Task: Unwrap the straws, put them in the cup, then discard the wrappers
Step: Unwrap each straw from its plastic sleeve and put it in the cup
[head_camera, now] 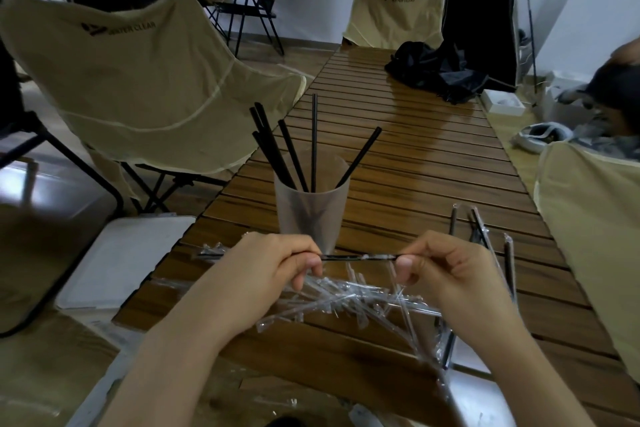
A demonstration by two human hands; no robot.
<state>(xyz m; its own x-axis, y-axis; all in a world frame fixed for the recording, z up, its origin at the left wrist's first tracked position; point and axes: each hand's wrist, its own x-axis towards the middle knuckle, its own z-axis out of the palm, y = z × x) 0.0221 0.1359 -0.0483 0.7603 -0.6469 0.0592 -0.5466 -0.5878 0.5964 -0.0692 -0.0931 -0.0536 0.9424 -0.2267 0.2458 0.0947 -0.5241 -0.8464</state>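
Stretching level just in front of the frosted cup (309, 210), the black straw (356, 257) runs left to right, its long axis crosswise. Left hand (277, 262) pinches one end, right hand (446, 267) pinches the other; empty wrappers (349, 298) lie beneath.

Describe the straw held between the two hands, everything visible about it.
The held straw is thin, black and straight, lying level across the view just in front of the frosted cup. The left hand pinches one end, the right hand the other. Clear crinkled wrapper clings to it near the right hand, and more sticks out past the left hand. It hangs above the pile of empty wrappers, clear of the table.
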